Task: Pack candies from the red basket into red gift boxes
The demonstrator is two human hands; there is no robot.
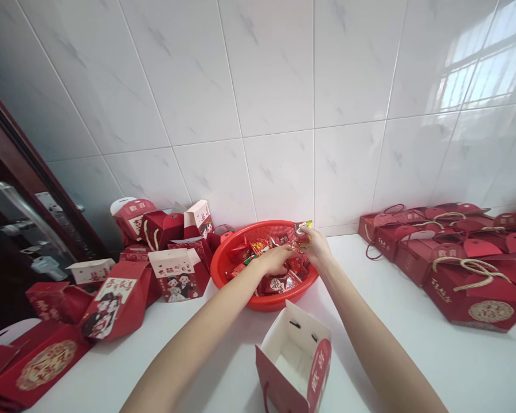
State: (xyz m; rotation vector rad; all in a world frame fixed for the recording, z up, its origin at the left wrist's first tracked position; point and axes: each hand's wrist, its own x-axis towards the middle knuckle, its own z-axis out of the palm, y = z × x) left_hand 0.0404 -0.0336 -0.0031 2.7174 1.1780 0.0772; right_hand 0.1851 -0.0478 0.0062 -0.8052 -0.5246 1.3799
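A red plastic basket [223, 281] of wrapped candies stands against the tiled wall. My left hand [277, 260] reaches into it, its fingers closed among the candies; what they hold, if anything, is hidden. At the basket's right rim, my right hand [315, 244] grips a small yellow and brown packet [303, 229]. In front of the basket, nearer to me, an open red box [284, 381] with a white inside stands between my forearms. Nothing shows inside it.
Red and white gift boxes [183, 275] crowd the left side, some with open tops. Closed red boxes with rope handles [473, 287] stand in rows on the right. The white table [352, 269] meets a tiled wall [279, 172]. A dark door frame [30, 155] is at the far left.
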